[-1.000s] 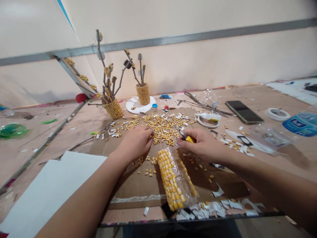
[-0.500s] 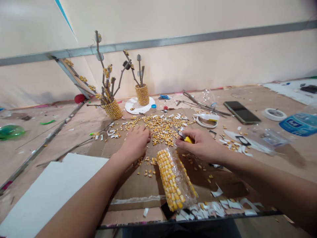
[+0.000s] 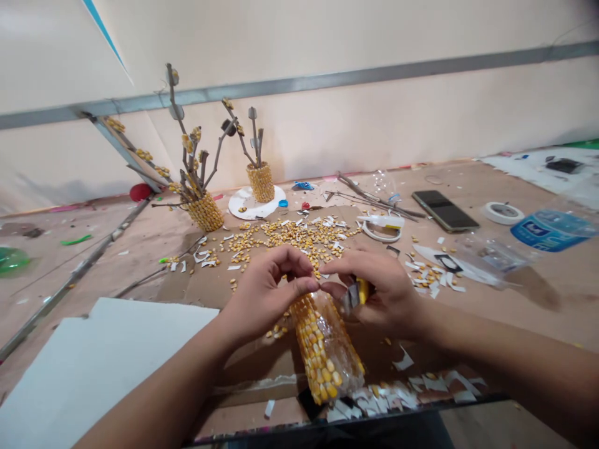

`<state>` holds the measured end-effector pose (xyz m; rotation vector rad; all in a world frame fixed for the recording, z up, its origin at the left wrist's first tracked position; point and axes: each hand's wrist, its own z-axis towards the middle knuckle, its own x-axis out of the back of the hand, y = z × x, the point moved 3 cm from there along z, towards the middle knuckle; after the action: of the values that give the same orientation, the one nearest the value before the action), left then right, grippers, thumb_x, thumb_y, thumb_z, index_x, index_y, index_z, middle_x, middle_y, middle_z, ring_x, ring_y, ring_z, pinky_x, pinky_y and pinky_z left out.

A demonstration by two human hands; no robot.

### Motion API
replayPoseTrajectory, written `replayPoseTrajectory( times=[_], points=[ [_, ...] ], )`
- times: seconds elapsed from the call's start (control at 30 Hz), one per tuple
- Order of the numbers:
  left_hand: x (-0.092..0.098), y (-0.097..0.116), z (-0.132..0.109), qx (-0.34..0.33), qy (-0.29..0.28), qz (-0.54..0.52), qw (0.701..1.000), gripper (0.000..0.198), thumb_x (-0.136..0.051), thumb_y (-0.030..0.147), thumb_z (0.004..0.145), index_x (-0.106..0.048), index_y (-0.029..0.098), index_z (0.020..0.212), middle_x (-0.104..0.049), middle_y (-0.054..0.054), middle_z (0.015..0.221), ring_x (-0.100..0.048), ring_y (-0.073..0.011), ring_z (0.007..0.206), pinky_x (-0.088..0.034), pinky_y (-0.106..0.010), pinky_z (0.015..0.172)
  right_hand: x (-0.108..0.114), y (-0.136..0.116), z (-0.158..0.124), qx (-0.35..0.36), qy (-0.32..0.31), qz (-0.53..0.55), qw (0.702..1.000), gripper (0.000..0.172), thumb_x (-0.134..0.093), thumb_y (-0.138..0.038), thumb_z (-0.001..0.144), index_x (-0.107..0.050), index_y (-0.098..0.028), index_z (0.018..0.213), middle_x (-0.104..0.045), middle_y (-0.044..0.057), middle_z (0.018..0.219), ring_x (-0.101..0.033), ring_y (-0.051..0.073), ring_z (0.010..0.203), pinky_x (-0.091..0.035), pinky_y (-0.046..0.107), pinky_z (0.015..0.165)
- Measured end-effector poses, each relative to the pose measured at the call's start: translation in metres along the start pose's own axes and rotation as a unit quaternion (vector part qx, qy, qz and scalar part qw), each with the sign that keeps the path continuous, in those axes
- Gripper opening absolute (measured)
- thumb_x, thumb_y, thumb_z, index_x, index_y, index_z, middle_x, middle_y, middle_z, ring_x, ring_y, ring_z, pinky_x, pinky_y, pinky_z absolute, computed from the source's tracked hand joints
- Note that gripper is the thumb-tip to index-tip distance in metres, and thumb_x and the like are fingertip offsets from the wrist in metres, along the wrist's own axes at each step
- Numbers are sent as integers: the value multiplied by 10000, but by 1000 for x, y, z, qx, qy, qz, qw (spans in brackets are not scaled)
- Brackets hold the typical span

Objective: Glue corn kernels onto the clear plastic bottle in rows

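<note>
Hands close together; corn-studded cylinder beside

We see a clear cylinder lying on its side at lower centre, its near end angled slightly right, yellow kernels packed in rows down its left, a glossy strip bare beside them, and a yellow-and-grey tool, partly hidden, just right of its far end.
</note>
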<state>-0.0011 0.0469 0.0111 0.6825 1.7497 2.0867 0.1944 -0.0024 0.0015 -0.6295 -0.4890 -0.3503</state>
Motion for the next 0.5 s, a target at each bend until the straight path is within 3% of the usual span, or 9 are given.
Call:
replayPoseTrajectory(
  times=[0.23, 0.37, 0.5],
  points=[
    [-5, 2, -5, -2, 21, -23, 1000, 223, -860, 208, 781, -655, 182, 863, -678, 17, 785, -637, -123, 732, -509, -237, 686, -5, -7, -2, 53, -5, -6, 999, 169, -689, -111, 940, -680, -186, 1091, -702, 5, 806, -588, 132, 657, -368, 339, 700],
    [-5, 6, -6, 6, 1, 54, 999, 102, -796, 251, 851, -746, 165, 827, -735, -17, 759, -635, -134, 727, -482, -251, 690, -4, -10, 0, 72, 13, -31, 997, 146, -676, -96, 952, -663, -168, 1079, -699, 13, 778, -563, 135, 637, -371, 338, 691],
    [-6, 10, -7, 28, -38, 73, 996, 177, -719, 316, 923, -794, 161, 884, -792, -51, 798, -666, -158, 741, -498, -276, 703, -3, -8, 0, 88, 20, -52, 995, 132, -661, -95, 951, -660, -181, 1051, -663, -5, 746, -530, 138, 619, -366, 340, 698]
  ],
)
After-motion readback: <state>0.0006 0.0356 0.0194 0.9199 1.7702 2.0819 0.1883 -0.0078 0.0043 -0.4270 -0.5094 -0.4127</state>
